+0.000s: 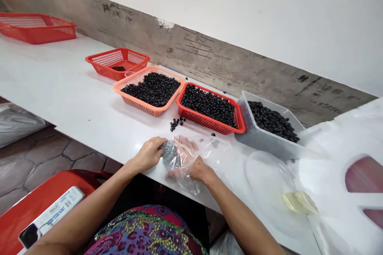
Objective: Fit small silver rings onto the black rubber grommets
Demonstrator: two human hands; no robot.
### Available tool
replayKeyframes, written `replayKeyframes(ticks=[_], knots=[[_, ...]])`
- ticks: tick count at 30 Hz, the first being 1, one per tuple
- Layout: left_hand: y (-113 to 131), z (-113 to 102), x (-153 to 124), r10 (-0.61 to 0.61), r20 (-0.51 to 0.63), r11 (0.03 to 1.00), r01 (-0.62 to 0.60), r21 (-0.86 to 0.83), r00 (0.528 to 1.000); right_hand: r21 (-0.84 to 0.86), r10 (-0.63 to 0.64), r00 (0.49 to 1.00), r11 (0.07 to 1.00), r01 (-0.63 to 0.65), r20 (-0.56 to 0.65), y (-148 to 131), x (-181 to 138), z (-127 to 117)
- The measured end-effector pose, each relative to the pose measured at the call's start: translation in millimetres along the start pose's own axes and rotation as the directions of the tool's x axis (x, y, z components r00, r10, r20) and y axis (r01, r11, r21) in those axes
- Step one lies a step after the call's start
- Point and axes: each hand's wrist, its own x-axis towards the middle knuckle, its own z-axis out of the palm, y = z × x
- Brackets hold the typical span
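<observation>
A person seated at a white tabletop (74,95) works a clear plastic bag (191,181) that lies at the near edge between the two hands. The left hand (149,153) is closed in a pinch on the bag's bunched end, where a small grey-dark cluster of parts shows through the film. The right hand (200,170) lies with its fingers (186,144) stretched out and visible through the plastic; whether they are inside the bag or under it cannot be told. The step in hand looks like handling a part-filled bag, and any further move would call for keeping the slack film gathered so nothing spills. Just beyond the hands lie a few loose black rings (177,122), and past them an orange basket (140,105), a red basket (206,121) and a clear tub (257,139), all heaped with the same rings. Further left of the hands stand two more red baskets (104,71), the nearer nearly empty. On a red seat (26,207) below the left arm rests a white packet (50,217) whose printing is too small to read; marks on the wall are also illegible.
</observation>
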Motion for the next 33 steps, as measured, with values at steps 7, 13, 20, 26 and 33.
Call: replayKeyframes(ticks=[7,13,20,26,33], knots=[[10,-3,6,-0.21,0.104,0.894,0.234,-0.382,0.972,-0.034,-0.172,0.966,0.985,0.169,-0.191,-3,4,4],[11,5,4,-0.275,0.097,0.849,0.289,-0.443,0.956,0.009,-0.17,0.969,0.985,0.174,-0.18,5,-3,3],[19,13,2,-0.376,-0.02,0.687,0.264,-0.677,0.926,0.145,-0.139,0.985,0.978,0.153,-0.105,16,-14,4],[32,18,0,-0.385,0.144,0.475,0.33,-0.816,0.911,0.191,-0.154,0.976,0.965,0.182,-0.154,16,-19,2],[38,26,8,-0.381,0.102,0.48,0.291,-0.827,0.919,0.113,-0.174,0.943,0.971,0.213,-0.283,6,-8,2]])
